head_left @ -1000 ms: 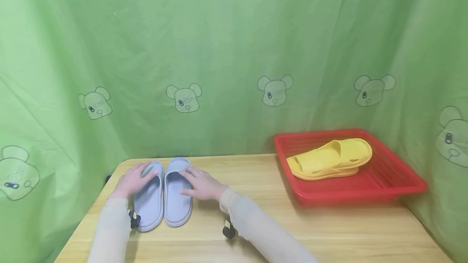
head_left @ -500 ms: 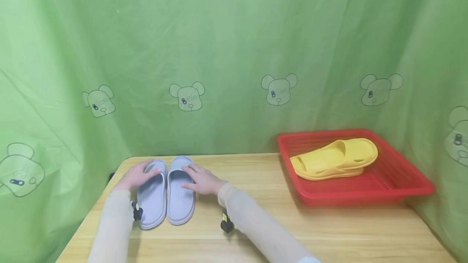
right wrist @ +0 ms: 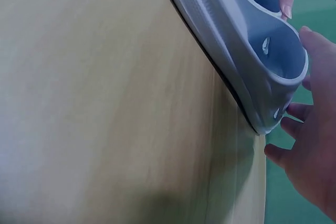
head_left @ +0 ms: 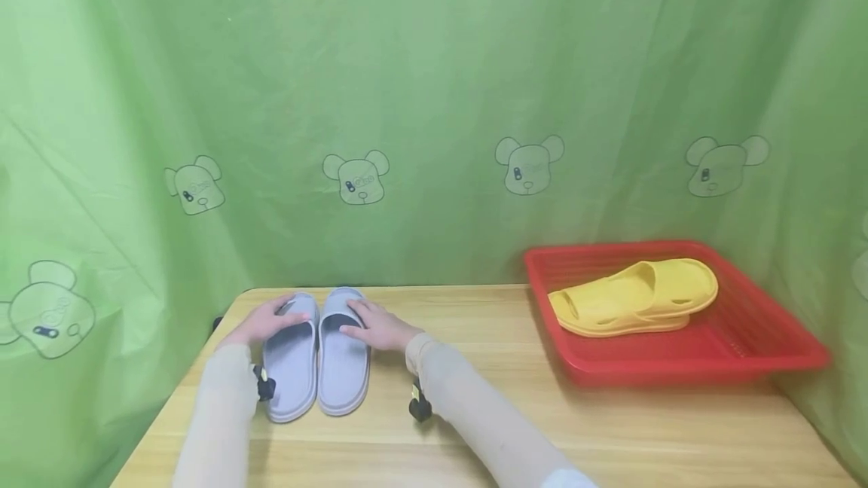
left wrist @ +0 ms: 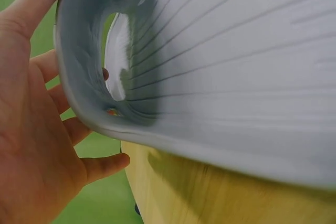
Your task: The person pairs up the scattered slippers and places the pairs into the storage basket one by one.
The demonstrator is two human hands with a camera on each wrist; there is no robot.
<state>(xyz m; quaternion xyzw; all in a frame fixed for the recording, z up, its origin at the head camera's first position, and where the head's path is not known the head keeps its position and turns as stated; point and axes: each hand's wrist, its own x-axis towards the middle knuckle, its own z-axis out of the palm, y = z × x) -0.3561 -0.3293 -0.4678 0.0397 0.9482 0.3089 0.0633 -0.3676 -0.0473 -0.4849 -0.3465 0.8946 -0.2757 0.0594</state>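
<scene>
A pair of pale grey-blue slippers lies side by side on the wooden table, toes pointing away. My left hand (head_left: 261, 322) rests at the outer side of the left slipper (head_left: 291, 379), its thumb over the strap. In the left wrist view the fingers of that hand (left wrist: 31, 114) spread along the strap (left wrist: 79, 72), with the little finger held apart. My right hand (head_left: 383, 326) touches the strap of the right slipper (head_left: 343, 375) from the outer side. In the right wrist view, this hand's (right wrist: 315, 114) thumb meets the strap edge and its other fingers lie near the toe.
A red plastic basket (head_left: 685, 379) stands at the table's right side, holding stacked yellow slippers (head_left: 631, 296). Behind and beside the wooden table (head_left: 468, 322) hangs a green curtain (head_left: 434, 81) with bear prints. Black wrist cameras (head_left: 420, 401) hang under both sleeves.
The right hand's thumb has moved forward towards the strap, closer to its fingers. The left hand stays at the left slipper. The whole view has shifted slightly.
</scene>
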